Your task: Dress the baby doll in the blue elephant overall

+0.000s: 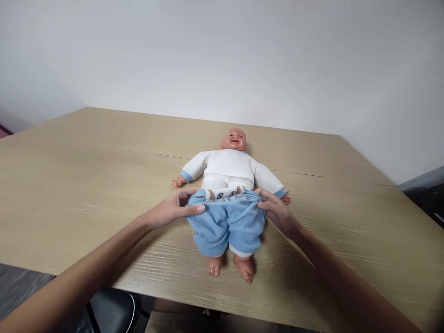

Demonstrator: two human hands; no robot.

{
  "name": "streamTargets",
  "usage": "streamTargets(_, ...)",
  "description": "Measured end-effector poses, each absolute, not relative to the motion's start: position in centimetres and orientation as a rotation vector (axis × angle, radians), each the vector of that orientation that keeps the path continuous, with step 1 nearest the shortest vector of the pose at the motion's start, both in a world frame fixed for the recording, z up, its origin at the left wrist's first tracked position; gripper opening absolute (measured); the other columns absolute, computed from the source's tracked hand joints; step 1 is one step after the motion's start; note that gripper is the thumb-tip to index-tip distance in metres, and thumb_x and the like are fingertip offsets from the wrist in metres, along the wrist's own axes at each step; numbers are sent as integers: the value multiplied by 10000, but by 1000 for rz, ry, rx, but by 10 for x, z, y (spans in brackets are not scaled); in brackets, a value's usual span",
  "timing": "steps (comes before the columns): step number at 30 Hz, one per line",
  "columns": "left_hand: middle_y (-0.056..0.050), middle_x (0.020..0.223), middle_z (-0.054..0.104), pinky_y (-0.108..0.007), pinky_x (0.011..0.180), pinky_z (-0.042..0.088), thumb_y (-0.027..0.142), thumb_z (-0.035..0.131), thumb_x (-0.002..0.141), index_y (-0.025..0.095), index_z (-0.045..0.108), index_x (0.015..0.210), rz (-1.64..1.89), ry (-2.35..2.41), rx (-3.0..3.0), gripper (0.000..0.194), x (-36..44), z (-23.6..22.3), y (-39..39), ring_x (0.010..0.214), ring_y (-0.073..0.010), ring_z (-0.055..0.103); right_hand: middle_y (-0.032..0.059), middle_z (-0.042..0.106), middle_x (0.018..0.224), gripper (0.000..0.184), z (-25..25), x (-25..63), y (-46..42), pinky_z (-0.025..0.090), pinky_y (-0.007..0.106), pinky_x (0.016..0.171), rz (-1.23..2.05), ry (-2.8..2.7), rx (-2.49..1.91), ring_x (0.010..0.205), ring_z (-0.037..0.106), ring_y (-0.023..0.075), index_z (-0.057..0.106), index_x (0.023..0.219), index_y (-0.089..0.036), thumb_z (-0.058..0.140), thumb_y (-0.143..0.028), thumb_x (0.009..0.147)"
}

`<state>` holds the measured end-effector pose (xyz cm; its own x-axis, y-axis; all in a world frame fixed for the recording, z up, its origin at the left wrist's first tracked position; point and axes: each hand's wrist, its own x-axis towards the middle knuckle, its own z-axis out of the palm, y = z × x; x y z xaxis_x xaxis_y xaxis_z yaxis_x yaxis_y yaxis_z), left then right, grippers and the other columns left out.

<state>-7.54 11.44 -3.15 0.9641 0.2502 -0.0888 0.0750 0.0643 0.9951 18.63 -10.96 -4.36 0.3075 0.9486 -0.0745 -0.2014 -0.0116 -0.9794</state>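
A baby doll (231,162) lies on its back in the middle of a wooden table (104,175), head away from me, feet toward the near edge. It wears a white top and fluffy blue trousers (227,224). My left hand (176,207) pinches the trousers' waistband at the doll's hip on the left side, thumb laid over the fabric. My right hand (275,210) grips the waistband on the opposite side, fingers curled into the cloth. A patterned strip shows at the doll's waist just above the band.
A plain white wall stands behind the table. Below the near edge at the left shows part of a dark chair (111,312). The table's right edge drops to a dark floor (430,203).
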Motion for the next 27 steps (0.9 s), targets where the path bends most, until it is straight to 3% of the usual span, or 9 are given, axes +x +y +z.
streamTargets(3,-51,1067,741,-294,862,555,537,907,896,204,774,1056,274,319,1615,393,-61,-16,128,1009,-224,682,-11,554,871,260,-23,192,-104,380,311,787,949,-1075,-1351,838,484,192,685,975,-219,763,-458,908)
streamTargets(6,-30,1033,701,-276,846,519,568,855,942,198,756,1046,428,308,1664,397,-39,-6,139,964,-194,642,-18,525,873,267,-7,192,-92,374,311,788,762,-1163,-1461,836,477,187,667,986,-224,740,-480,954)
streamTargets(14,15,916,575,-307,791,398,619,699,1025,185,668,1029,645,441,1956,435,0,-28,158,845,-165,514,10,661,978,374,-45,211,-53,460,335,912,552,-864,-1484,982,589,233,672,986,-247,775,-585,863)
streamTargets(20,26,880,524,-312,761,366,633,677,1031,204,602,982,584,432,1965,438,-12,-48,156,825,-169,480,9,671,956,368,-65,210,-61,483,349,933,591,-820,-1498,963,596,234,710,968,-248,784,-602,901)
streamTargets(27,12,910,552,-281,701,350,710,820,889,193,622,1021,475,444,1529,569,-10,-57,157,801,-158,479,18,779,1064,358,-62,206,-62,544,409,1089,770,-608,-1275,1113,694,279,754,985,-271,866,-588,864)
